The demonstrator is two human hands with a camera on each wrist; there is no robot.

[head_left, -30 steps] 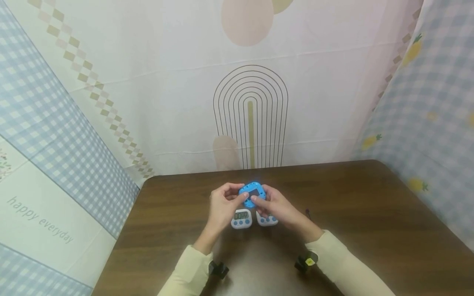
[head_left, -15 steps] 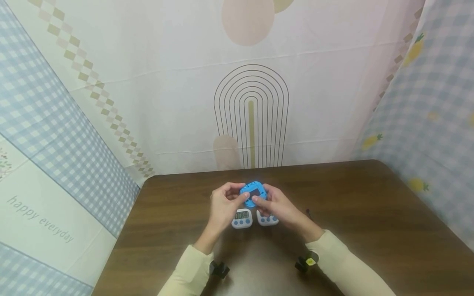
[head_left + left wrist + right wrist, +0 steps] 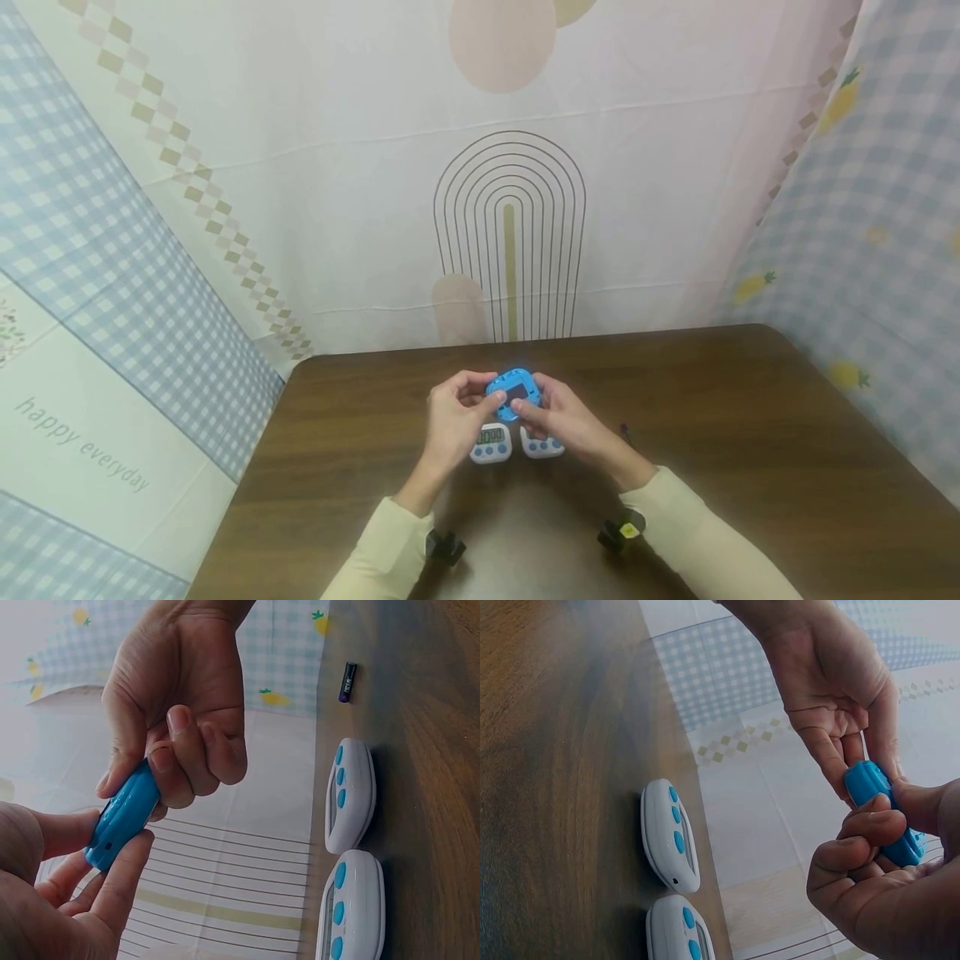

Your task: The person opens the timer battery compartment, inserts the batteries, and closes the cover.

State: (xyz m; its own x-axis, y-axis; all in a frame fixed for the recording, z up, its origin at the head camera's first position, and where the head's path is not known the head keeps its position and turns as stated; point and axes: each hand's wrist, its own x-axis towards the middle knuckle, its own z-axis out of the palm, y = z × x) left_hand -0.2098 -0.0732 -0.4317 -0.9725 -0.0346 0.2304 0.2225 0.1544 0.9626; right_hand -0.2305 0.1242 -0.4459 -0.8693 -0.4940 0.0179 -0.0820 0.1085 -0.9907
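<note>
Both hands hold up a small rounded blue timer (image 3: pixel 530 385) with a dark rectangular screen. The left hand (image 3: pixel 452 417) pinches its left edge, thumb on the front and fingers behind. On the opposite edge the right hand (image 3: pixel 567 418) grips it, its thumb on the front near the screen; the other fingers are curled, as the left wrist view shows. Just under the hands, two white timers with blue buttons stand side by side: the left timer (image 3: pixel 491 451) shows digits, while the right timer (image 3: pixel 542 447) is partly hidden by the right hand.
A dark battery (image 3: pixel 348 682) lies on the brown wooden table (image 3: pixel 337 467), right of the timers. Printed cloths hang behind the table and along both sides. Black wrist cameras sit at both cuffs.
</note>
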